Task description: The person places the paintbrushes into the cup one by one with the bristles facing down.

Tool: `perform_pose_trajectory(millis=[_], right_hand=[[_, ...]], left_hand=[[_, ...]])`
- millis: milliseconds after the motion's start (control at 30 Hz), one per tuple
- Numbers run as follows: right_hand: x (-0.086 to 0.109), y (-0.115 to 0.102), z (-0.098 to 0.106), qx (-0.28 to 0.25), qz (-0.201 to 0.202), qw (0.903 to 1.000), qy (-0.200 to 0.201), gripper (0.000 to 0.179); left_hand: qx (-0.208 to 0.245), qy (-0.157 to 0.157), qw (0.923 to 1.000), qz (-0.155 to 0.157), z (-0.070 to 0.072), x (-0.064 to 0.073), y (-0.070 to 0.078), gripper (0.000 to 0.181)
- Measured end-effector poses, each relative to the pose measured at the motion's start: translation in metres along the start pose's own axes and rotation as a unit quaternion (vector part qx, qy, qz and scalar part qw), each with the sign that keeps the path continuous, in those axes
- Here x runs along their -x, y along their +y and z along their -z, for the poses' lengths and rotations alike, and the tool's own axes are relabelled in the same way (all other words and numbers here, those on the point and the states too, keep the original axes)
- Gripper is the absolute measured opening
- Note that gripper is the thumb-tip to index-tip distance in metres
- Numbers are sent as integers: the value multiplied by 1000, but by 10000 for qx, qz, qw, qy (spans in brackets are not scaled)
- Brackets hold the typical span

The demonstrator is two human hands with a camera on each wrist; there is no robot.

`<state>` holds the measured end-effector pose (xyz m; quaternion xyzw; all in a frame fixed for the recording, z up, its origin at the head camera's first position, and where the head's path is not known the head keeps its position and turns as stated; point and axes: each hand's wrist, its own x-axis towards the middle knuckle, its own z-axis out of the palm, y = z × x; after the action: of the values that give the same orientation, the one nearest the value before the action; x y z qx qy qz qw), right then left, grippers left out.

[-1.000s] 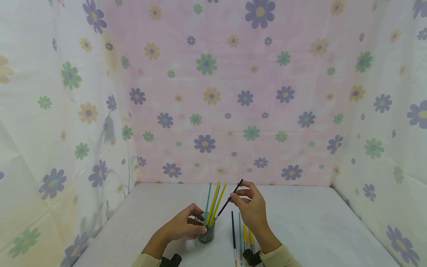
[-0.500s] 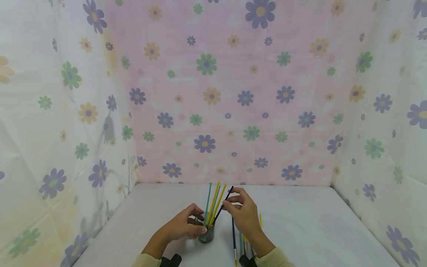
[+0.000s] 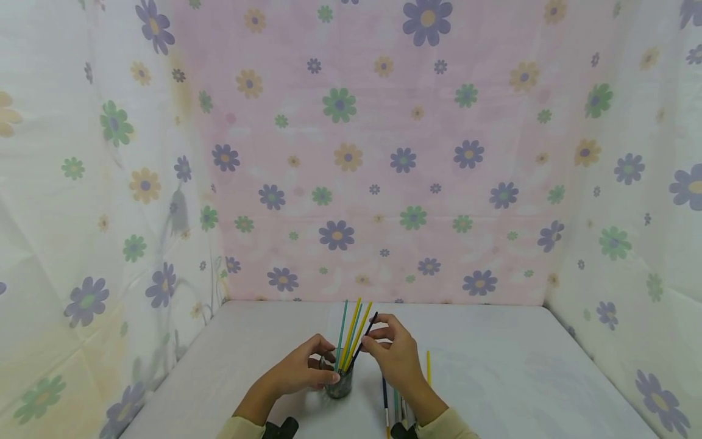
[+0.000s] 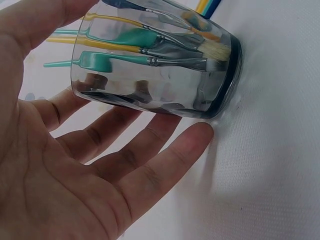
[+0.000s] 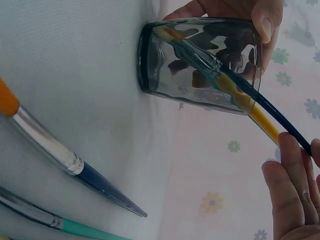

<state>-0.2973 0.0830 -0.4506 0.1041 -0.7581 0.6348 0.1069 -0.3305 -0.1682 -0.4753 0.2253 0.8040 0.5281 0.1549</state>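
Dark brush (image 5: 280, 117) pinched in the right grip (image 3: 396, 353), its bristle end inside the glass (image 3: 340, 389).
The glass is below and to the left of that grip, clasped by the left grip (image 3: 298, 369), with yellow and teal brushes (image 3: 351, 334) leaning beside the dark one. A second ago the dark brush sat higher; the right grip has since moved down and closer to the glass.

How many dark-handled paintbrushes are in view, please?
2: the held brush, pinched by the right hand, bristle end inside the glass; the lying brush on the table. Others may be hidden.
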Motion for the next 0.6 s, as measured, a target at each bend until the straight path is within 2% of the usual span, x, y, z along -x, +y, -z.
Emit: perform_pose_trajectory(millis=[367, 600], right_hand=[[0, 2, -3, 281, -139, 9995, -41, 40], [-1, 3, -2, 440, -173, 9989, -41, 51]], left_hand=[[-25, -7, 10000, -21, 0, 0, -1, 57], [-89, 27, 10000, 24, 0, -2, -1, 57]])
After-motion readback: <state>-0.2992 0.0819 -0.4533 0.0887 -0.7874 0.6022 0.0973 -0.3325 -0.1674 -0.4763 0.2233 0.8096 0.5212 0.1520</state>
